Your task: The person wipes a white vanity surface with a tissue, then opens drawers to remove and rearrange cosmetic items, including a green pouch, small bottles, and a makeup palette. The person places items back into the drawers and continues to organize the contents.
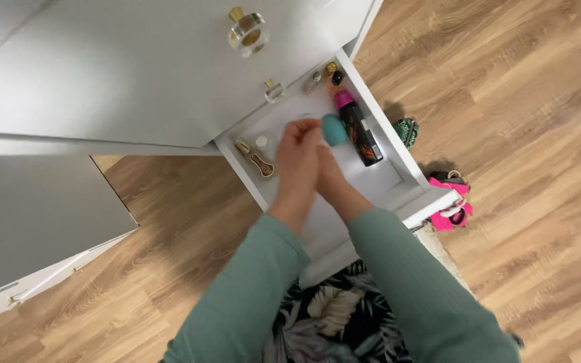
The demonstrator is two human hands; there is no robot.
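Both of my hands reach into an open white drawer (398, 185). My left hand (297, 161) lies over my right hand (329, 176), and the two are pressed together above the drawer's floor. A teal rounded object (335, 129) sits just past my fingertips; whether a hand grips it is hidden. A black spray can with a pink cap (358, 129) lies beside it on the right. A small brown guitar-shaped bottle (261, 165) lies to the left of my left hand.
Small bottles (324, 75) stand at the drawer's back. The white dresser top (136, 74) carries a glass bottle with a gold cap (247, 31). A pink item (452, 202) and a green patterned item (406, 131) lie on the wooden floor to the right.
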